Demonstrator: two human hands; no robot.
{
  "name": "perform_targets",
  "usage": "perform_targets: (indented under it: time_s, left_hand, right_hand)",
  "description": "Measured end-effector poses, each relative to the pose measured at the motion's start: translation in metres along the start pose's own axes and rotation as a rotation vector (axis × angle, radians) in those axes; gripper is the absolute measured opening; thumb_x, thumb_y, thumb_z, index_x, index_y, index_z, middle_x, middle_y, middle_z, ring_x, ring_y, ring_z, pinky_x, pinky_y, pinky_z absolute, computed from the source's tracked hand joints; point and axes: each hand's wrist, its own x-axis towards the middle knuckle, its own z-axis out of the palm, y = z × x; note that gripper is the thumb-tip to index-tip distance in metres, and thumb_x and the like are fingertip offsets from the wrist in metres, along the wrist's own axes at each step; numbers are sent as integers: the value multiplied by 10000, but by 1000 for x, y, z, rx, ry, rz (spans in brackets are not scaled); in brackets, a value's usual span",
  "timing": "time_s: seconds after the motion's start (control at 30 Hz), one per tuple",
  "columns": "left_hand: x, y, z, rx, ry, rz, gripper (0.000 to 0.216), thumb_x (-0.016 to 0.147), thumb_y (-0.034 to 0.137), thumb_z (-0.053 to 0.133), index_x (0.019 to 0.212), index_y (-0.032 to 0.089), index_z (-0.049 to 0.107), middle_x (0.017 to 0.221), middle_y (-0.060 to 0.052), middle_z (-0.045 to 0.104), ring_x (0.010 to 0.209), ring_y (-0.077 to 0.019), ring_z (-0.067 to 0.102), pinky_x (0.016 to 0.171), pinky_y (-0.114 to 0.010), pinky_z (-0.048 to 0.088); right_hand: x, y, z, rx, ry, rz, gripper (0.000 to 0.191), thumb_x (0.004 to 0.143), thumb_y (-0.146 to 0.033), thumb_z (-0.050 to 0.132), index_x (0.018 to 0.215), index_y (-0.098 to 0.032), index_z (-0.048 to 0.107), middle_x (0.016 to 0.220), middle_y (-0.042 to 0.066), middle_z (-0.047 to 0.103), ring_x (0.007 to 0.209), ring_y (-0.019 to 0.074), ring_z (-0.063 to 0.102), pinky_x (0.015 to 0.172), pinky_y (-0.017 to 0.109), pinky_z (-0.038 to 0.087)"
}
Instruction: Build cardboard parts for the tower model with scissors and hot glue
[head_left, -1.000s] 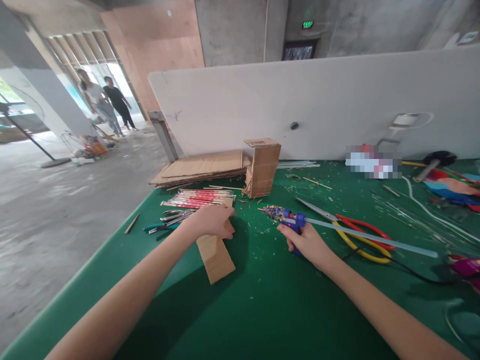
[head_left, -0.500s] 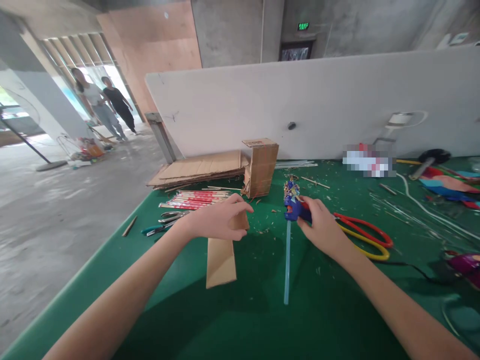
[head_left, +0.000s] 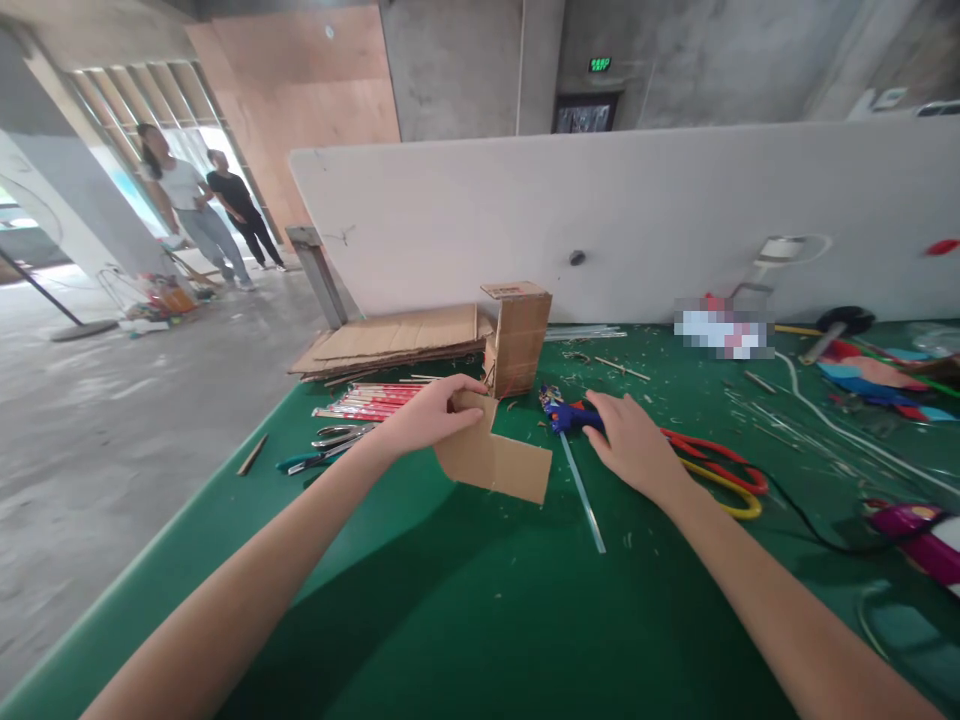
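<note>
My left hand (head_left: pixel 439 412) pinches a bent, L-shaped cardboard piece (head_left: pixel 506 465) by its upper corner, above the green table. Its lower arm points right. My right hand (head_left: pixel 630 440) is open, thumb and fingers apart, at the handle end of a blue hot glue gun (head_left: pixel 570 416). The glue gun lies on its side on the table. A long translucent glue stick (head_left: pixel 583 495) sticks out of it toward me. Just behind the left hand stands a folded cardboard form (head_left: pixel 523 345).
Left of my hands lie red-wrapped chopsticks (head_left: pixel 367 402), pliers (head_left: pixel 319 458) and stacked cardboard sheets (head_left: pixel 397 338). Scissors (head_left: pixel 724 480) with red and yellow handles lie right of my right hand, beside a black cord. A white panel (head_left: pixel 450 220) borders the table's back. Two people stand far left.
The glue gun has been laid down and turned on its side, and my right hand has loosened from it. My left hand has turned the cardboard piece so one arm points right.
</note>
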Motion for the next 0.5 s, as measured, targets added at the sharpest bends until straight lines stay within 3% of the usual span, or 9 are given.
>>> perform_targets:
  time_s: [0.1,0.17,0.2,0.23,0.4,0.5]
  left_hand:
    - [-1,3,-6,-200,7,-114,324,783,355,565,1066,197,573,932,-47,631,828,-180,608,655,-297,481]
    - [-1,2,-8,-304,19,-140,257,760,324,604,966,175,569,849,-31,630,805,-162,615,681,-296,501]
    - [0,1,-9,-349,24,-145,223,753,312,617,915,171,555,821,-23,623,797,-153,618,700,-301,512]
    - [0,0,-10,-393,22,-146,201,748,303,628,869,172,535,798,-14,613,789,-146,621,716,-308,524]
    - [2,-8,-13,-535,-36,-133,250,773,325,620,753,186,412,817,-6,596,779,-131,645,716,-319,563]
    - [3,-12,-14,-479,6,-126,232,823,361,562,791,197,401,877,-20,611,826,-143,650,730,-332,568]
  right_hand:
    - [-4,20,-21,-80,-78,187,385,910,-242,341,1208,-111,548,1096,190,665,974,317,624,862,480,447]
    - [-9,38,-30,-103,-283,400,348,901,-247,337,1099,-141,603,1026,183,676,876,321,642,671,422,479]
    - [-12,47,-32,-97,-428,462,318,892,-262,353,1005,-156,631,986,175,679,850,322,641,623,400,470]
    - [-15,55,-32,-91,-473,472,286,875,-252,382,915,-163,651,926,167,683,828,317,641,603,382,462]
    - [-22,77,-30,-80,-533,504,170,793,-219,487,820,-167,647,902,164,648,727,285,641,571,359,450]
    - [-24,79,-35,-36,-550,593,143,754,-261,553,834,-170,631,947,174,629,630,251,632,535,351,440]
